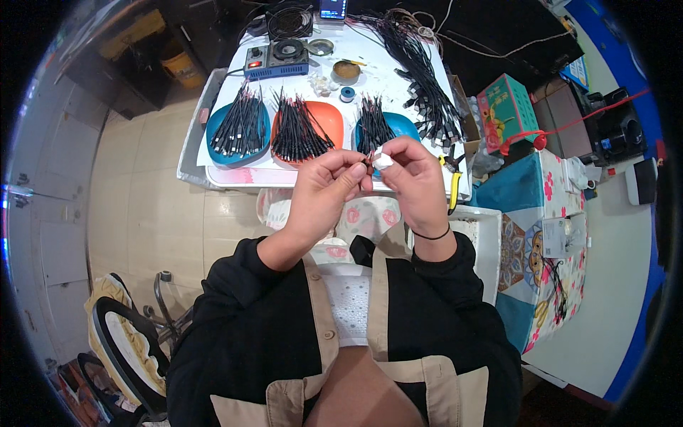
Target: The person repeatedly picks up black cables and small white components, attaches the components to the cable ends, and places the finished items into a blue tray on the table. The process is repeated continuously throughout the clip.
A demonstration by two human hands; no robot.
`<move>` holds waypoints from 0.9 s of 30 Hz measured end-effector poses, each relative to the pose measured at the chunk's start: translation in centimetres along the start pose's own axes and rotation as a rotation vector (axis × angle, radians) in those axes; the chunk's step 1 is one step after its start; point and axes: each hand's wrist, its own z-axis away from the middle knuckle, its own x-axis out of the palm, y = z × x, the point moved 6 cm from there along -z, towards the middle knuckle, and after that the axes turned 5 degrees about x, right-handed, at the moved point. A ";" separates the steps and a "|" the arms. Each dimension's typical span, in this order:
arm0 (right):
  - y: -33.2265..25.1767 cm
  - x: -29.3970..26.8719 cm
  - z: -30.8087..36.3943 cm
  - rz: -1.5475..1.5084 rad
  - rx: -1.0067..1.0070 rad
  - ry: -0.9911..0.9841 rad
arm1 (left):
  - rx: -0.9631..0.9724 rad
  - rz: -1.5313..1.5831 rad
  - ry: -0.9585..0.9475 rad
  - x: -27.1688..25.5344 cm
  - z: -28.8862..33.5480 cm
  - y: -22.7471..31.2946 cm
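- Fingertip work at the near edge of the worktop: the left hand pinches a dark wire, the right hand a small white piece; its exact kind is too small to tell.
- Wire and white piece meet, or nearly so, between the hands; fingers hide whether they touch.
- Black cables fill an orange tray at ten o'clock from the hands, a blue tray between nine and ten, and part of another blue tray at one.
- A slack pinch could drop either part over the edge, onto the patterned cloth at six o'clock.
- Too hard a tug might strain the thin wire.
- Yellow-handled cutters lie by the edge at three o'clock; a swing of the right forearm could knock them off.
- A red lamp glows on the blue unit toward eleven o'clock; if it runs hot, a stray reach could burn.
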 end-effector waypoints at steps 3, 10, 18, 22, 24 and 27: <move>2.0 1.2 0.0 -0.568 0.292 -0.146 | -0.083 0.129 -0.028 -0.1 0.1 -0.8; 2.7 -0.5 0.1 -0.273 0.333 -0.146 | -0.251 0.058 -0.092 -0.7 -0.5 -2.0; 4.7 -6.1 -3.6 0.005 0.421 -0.161 | -0.251 -0.196 -0.197 -1.5 -1.4 -2.8; -0.3 -15.7 -13.0 1.255 -0.096 0.429 | -0.292 -0.102 -0.121 -2.3 -2.4 -3.6; 0.3 -18.9 -16.4 1.590 0.061 0.484 | -0.297 -0.067 -0.088 -2.5 -2.5 -3.7; 1.9 -20.7 -18.6 1.721 0.211 0.456 | -0.271 -0.042 -0.066 -2.7 -2.3 -3.4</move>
